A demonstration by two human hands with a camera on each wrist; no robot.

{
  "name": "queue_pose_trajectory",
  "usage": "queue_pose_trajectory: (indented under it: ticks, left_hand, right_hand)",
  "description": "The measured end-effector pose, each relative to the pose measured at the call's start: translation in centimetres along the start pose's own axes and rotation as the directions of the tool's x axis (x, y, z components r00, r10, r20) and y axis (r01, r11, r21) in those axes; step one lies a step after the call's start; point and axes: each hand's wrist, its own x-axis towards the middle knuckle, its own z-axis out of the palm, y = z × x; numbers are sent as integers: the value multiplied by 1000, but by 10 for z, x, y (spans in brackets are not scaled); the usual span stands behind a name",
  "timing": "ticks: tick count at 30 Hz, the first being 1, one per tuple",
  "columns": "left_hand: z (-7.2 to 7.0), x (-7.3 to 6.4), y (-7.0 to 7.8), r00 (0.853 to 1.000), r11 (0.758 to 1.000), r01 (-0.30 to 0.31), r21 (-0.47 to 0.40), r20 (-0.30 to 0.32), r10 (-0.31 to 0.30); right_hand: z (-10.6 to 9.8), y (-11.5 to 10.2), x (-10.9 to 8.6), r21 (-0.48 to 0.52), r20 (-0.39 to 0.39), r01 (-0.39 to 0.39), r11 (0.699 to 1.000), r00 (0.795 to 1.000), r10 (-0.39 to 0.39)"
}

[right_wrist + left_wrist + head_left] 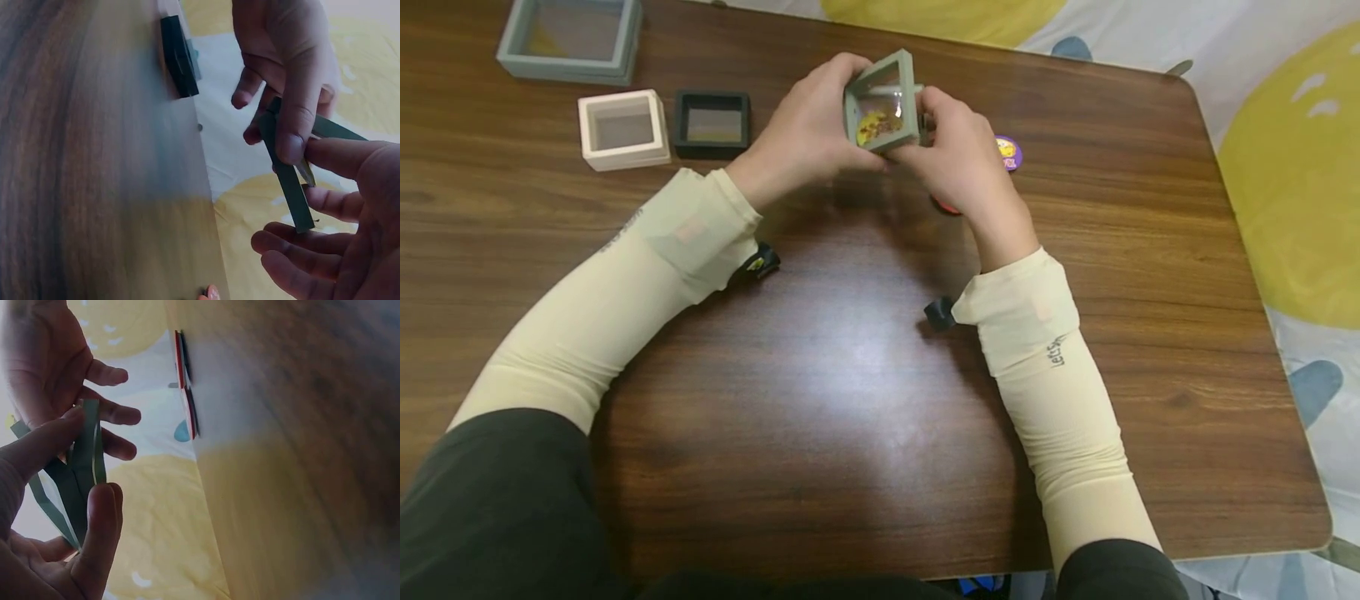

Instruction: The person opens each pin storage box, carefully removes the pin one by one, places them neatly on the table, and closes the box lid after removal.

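Observation:
A small grey-green display frame (910, 108) with a clear film window is held up over the table, its two halves spread apart in a V. A yellow and red-brown thing (876, 127) shows through the film. My left hand (816, 125) grips the frame from the left, thumb along one edge and fingers on the opposite edge. From the right, my right hand (962, 154) pinches the other half between thumb and forefinger. Its remaining fingers extend past the frame in the right wrist view. Part of the right half is hidden behind the right hand.
To the left stand a white frame box (628, 157), a black frame box (711, 152) and a larger grey-green frame (565, 68). A purple round badge (1011, 154) lies beyond the right hand, with a red-edged disc (946, 206) partly under that hand. A patterned cloth (1262, 100) borders the table.

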Motion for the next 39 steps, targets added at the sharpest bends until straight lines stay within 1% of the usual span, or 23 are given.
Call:
queue_pose_trajectory:
  ticks: [2, 3, 5, 7, 10, 11, 12, 16, 17, 18, 19, 21, 23, 24, 26, 28, 30, 31, 32, 37, 39]
  left_hand:
    - [0, 0, 0, 1000, 1000, -4, 1, -5, 4]
    - [0, 0, 1, 1000, 1000, -3, 0, -9, 3]
    - [0, 0, 1, 1000, 1000, -1, -2, -17, 1]
    - [-1, 0, 2, 1000, 1000, 4, -3, -24, -4]
    - [-1, 0, 2, 1000, 1000, 9, -8, -30, -10]
    - [-1, 0, 2, 1000, 1000, 10, -9, -30, -10]
    - [-2, 0, 2, 999, 1000, 9, -9, -31, -9]
    - [-2, -1, 2, 999, 1000, 7, -8, -35, -8]
    - [-3, -1, 2, 999, 1000, 12, -9, -37, -12]
    - [-3, -1, 2, 999, 1000, 16, -10, -40, -16]
    - [-3, -1, 2, 999, 1000, 20, -10, -42, -21]
    - [-4, -1, 2, 999, 1000, 29, -10, -46, -29]
    - [-4, -1, 2, 998, 999, 35, -7, -48, -35]
    - [-4, -1, 2, 998, 999, 38, -6, -48, -39]
    - [-4, -1, 2, 998, 999, 48, -6, -40, -48]
    - [-4, -1, 2, 998, 998, 60, -4, -26, -60]
    - [-3, -1, 3, 998, 998, 67, 3, -13, -67]
    - [-3, -1, 3, 998, 998, 65, 8, -9, -65]
    - [-3, -2, 3, 998, 998, 61, 17, -8, -61]
    - [-3, -3, 2, 999, 999, 23, 35, -30, -22]
    - [-2, -3, 2, 999, 999, 16, 37, -36, -14]
  right_hand:
    - [1, 0, 0, 21, -9, -8, 1000, 1000, 9]
    - [0, 0, 1, 48, -13, -11, 999, 1000, 11]
    - [0, 1, 1, 157, -26, -11, 988, 1000, 16]
    - [-1, 3, 1, 297, -33, -6, 955, 999, 16]
    - [-1, 5, 0, 469, -46, 3, 883, 999, 21]
    - [-2, 5, 0, 503, -45, 2, 864, 999, 24]
    - [-2, 6, 0, 521, -45, 2, 853, 999, 26]
    - [-4, 5, 0, 571, -25, -13, 821, 999, 33]
    - [-5, 5, 0, 597, -10, -25, 802, 999, 39]
    - [-6, 5, 0, 633, 8, -44, 773, 999, 50]
    - [-8, 5, 0, 672, 25, -62, 738, 998, 61]
    - [-11, 7, 0, 748, 46, -92, 657, 995, 86]
    - [-14, 8, 0, 818, 63, -120, 562, 991, 119]
    - [-16, 9, 0, 845, 63, -123, 520, 989, 131]
    - [-18, 11, -1, 888, 55, -117, 445, 987, 149]
    - [-20, 12, -1, 920, 52, -111, 376, 985, 163]
    - [-21, 13, -1, 939, 51, -105, 326, 984, 169]
    - [-22, 13, -1, 944, 55, -107, 313, 984, 171]
    - [-22, 13, -1, 946, 58, -108, 306, 984, 168]
    - [-24, 12, -3, 951, 71, -101, 292, 991, 113]
    - [-25, 12, -4, 955, 71, -94, 281, 993, 91]
